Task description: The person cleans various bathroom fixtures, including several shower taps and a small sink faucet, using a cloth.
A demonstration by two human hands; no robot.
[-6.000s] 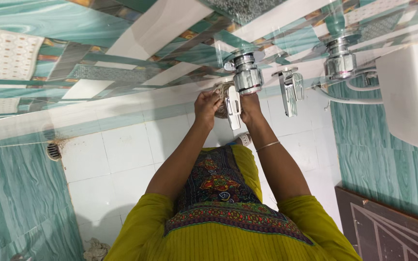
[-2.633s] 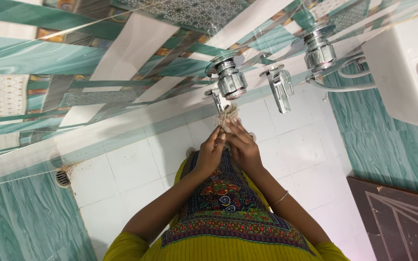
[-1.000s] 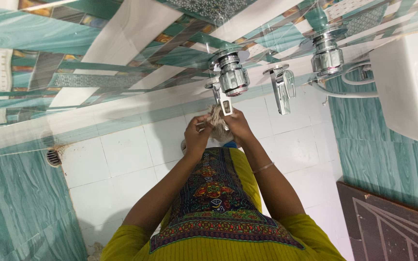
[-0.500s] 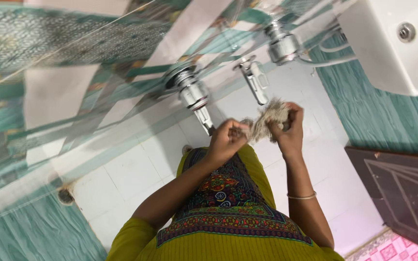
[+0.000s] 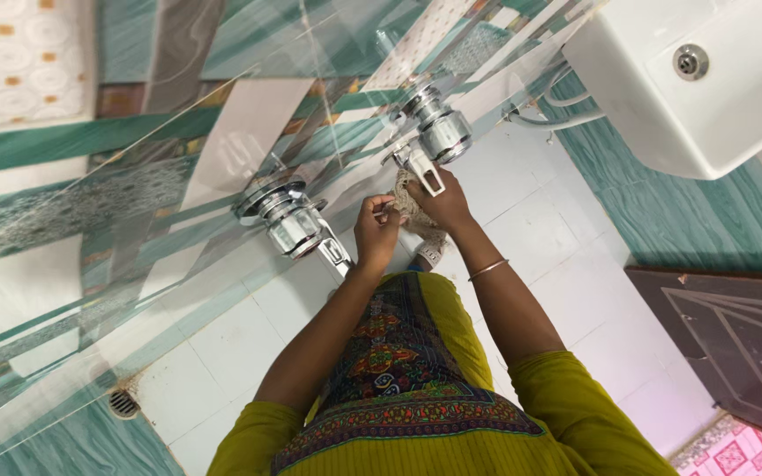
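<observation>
The person's right hand (image 5: 441, 201) is closed around a pale, netted scrubbing pad (image 5: 409, 204) and presses it against the base of the lever of a shiny chrome wall tap (image 5: 434, 132), which sits at about twelve o'clock from the hand. The left hand (image 5: 376, 231), just beside the right at its eight o'clock, pinches the near edge of the same pad with curled fingers, so both hands are shut on it. A thin metal bangle (image 5: 488, 269) circles the right wrist.

A second chrome wall tap (image 5: 288, 220) stands at nine o'clock from the left hand, near but not touched. At two o'clock from the hands hangs a white ceramic washbasin (image 5: 707, 88) with a round drain fitting, and a small round floor drain grate (image 5: 123, 404) lies well apart at seven o'clock, in the white floor tiles.

As for progress, the scrubbing looks to be under way on the upper tap only; both taps gleam (whether either has been fully cleaned cannot be told), and no foam or water shows on them.
</observation>
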